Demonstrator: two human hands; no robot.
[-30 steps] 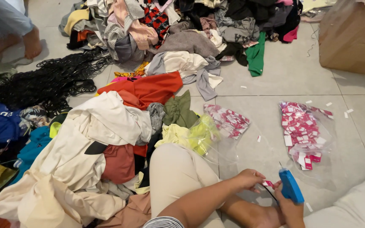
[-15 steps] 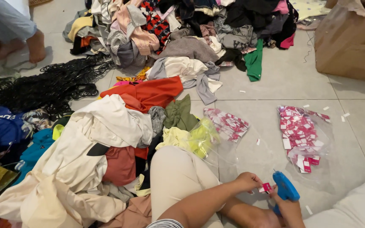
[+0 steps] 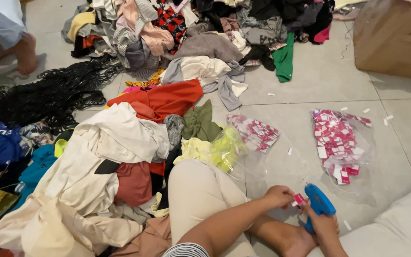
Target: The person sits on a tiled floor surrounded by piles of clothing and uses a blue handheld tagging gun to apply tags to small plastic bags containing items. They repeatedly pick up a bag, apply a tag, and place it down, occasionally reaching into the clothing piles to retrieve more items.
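I sit on a tiled floor with my legs out. My right hand [image 3: 323, 227] grips a blue tagging gun [image 3: 318, 201] low in the view, near my bare foot. My left hand [image 3: 278, 195] pinches a small pink and white tag [image 3: 298, 199] against the gun's tip. Just beyond the hands lies a clear plastic bag [image 3: 339, 143] full of pink and white tags. A second clear bag of tags [image 3: 254, 132] lies to its left, beside a yellow-green garment [image 3: 215, 150].
A big heap of cream, red and orange clothes [image 3: 105, 162] covers the floor on my left. More mixed clothes [image 3: 205, 33] pile up at the back. Black hangers [image 3: 48, 95] lie at left. A brown sack [image 3: 396, 33] stands at upper right. Another person's foot [image 3: 24, 52] shows at upper left.
My hands and the blue gun have stayed in about the same place, with my left hand now holding a tag at the gun's tip. The view has shifted slightly.
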